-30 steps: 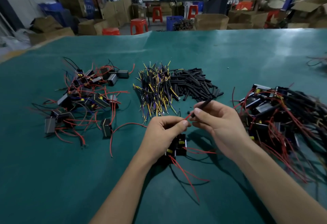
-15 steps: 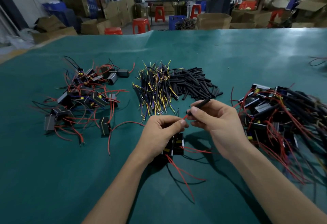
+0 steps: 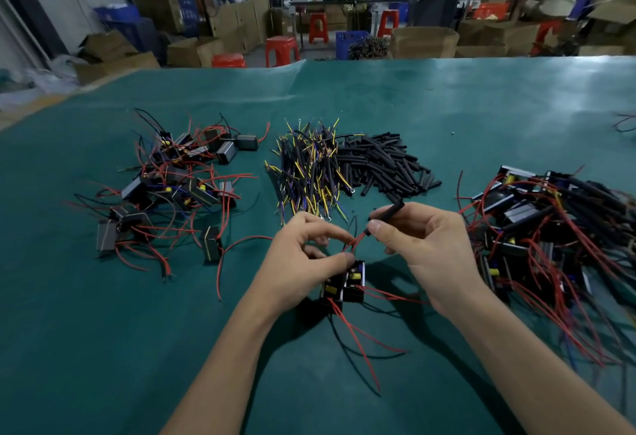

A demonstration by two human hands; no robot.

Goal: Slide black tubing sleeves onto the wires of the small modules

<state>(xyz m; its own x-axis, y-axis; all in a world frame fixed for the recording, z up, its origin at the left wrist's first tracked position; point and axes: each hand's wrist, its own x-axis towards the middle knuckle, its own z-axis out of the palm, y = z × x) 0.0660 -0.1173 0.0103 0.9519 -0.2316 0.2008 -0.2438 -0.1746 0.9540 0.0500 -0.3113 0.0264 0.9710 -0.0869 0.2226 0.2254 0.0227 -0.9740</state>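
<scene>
Over the green table mat, my left hand grips two small black modules and pinches their red wires near the module tops. My right hand pinches a black tubing sleeve between thumb and fingers. The red wire tips enter the sleeve's lower end at my thumb. More red wires trail from the modules toward me.
A pile of loose black sleeves lies behind my hands, beside a heap of yellow and purple wires. Modules with red leads lie in a pile at left and a tangled pile at right. Boxes and red stools stand beyond the table.
My hands have drawn slightly apart, leaving a longer stretch of red wire showing between them. The sleeve stays in my right fingers, now tilted a bit flatter.
</scene>
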